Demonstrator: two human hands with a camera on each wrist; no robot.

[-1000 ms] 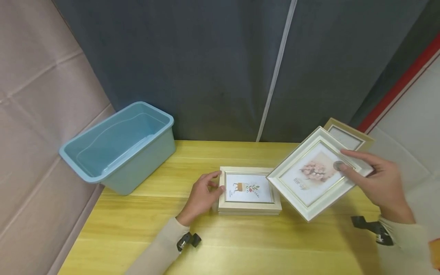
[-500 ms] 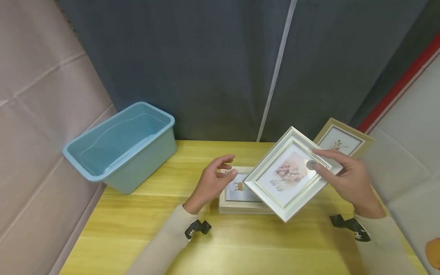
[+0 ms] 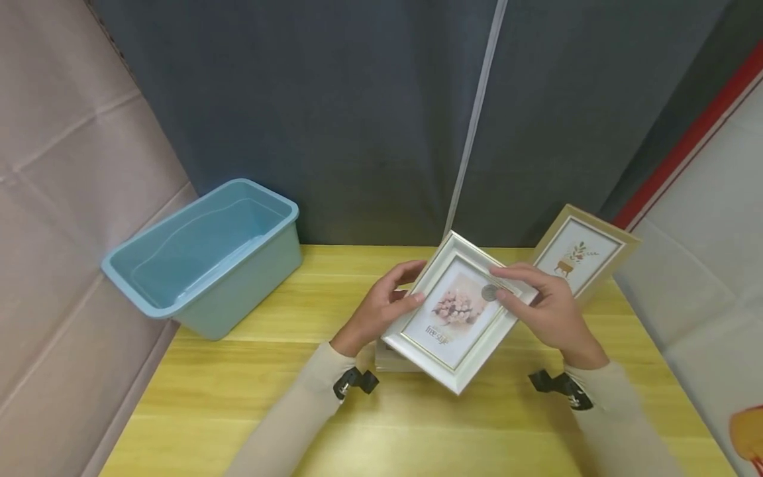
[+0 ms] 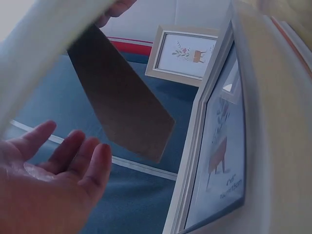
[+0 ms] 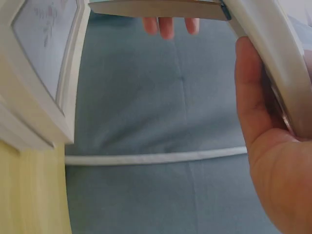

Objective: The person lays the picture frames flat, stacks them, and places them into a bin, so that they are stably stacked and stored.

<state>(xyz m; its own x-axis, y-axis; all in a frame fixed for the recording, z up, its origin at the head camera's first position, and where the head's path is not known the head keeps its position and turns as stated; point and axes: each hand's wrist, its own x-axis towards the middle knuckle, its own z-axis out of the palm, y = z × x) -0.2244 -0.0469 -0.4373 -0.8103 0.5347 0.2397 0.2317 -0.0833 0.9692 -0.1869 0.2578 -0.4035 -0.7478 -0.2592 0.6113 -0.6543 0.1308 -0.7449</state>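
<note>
Your right hand and left hand grip the white frame reading "free style", blue tub beyond your left fingers.

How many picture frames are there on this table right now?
3. A white frame held in both hands; a beige frame lying flat beneath it, mostly hidden; a tan frame standing at the table's back right. More could be hidden under the white one.
</note>
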